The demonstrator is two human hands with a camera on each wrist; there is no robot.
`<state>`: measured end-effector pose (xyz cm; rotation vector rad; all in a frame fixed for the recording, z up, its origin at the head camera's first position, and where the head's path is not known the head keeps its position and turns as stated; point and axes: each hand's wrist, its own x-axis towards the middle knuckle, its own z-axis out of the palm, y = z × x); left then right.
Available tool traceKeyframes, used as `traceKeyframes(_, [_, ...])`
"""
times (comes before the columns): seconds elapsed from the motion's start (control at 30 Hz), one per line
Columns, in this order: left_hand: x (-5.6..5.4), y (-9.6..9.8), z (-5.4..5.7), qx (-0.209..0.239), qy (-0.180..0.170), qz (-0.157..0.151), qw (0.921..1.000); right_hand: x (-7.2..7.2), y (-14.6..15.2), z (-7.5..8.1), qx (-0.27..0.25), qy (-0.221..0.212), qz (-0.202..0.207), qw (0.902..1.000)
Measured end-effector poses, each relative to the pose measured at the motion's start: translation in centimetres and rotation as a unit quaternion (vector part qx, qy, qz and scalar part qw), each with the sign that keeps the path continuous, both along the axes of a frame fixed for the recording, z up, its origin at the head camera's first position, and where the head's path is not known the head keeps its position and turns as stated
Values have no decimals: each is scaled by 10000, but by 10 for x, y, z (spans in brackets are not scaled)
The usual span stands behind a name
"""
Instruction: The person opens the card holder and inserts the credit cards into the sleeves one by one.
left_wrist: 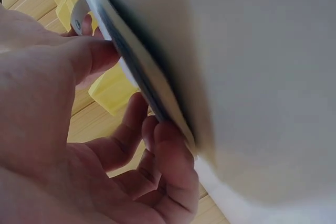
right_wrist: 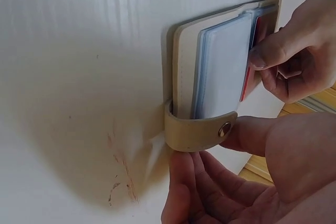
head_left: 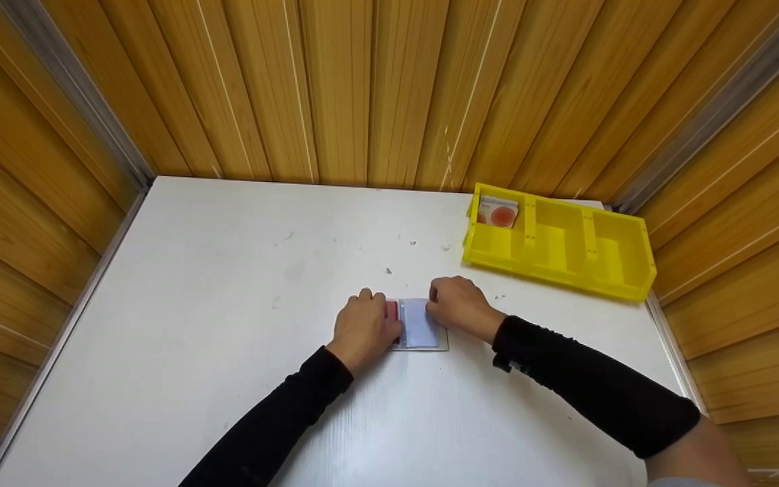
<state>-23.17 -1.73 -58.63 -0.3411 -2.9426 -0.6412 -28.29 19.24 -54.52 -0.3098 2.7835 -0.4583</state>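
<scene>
A cream card holder (right_wrist: 184, 66) lies opened out on the white table, with clear plastic sleeves (head_left: 422, 325) showing on its right side. Something red (head_left: 391, 311) shows in its left side. My left hand (head_left: 366, 325) grips that left side, thumb on top and fingers curled at the outer edge, as the left wrist view shows. On the right, my right hand (head_left: 460, 304) pinches the holder's strap (right_wrist: 194, 134), which carries a metal snap (right_wrist: 224, 129). The strap bends up over the sleeves' edge. The holder's outer cover is mostly hidden beneath.
At the back right of the table (head_left: 227, 270) stands a yellow bin (head_left: 558, 277) with three compartments. Its left compartment holds a small packet (head_left: 498, 211) with a red circle. Wood-patterned walls (head_left: 335, 88) enclose the table's back and sides. Small dark specks dot the tabletop.
</scene>
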Motion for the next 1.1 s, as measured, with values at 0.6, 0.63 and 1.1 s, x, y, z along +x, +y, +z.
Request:
traceKeyframes(0.6, [-4,-19,14,122,-581,-151,9981,-5,-2,0,-3,-282,-75,9996])
traceKeyframes(0.63, [-5,-22,15,115,-643,-152,9977,-5,-2,0,0,-305,-87,9995])
traceKeyframes(1.1, [-3,-55,15,345,-1268,-137,9912,-8,-1,-1,58,-168,144,9997])
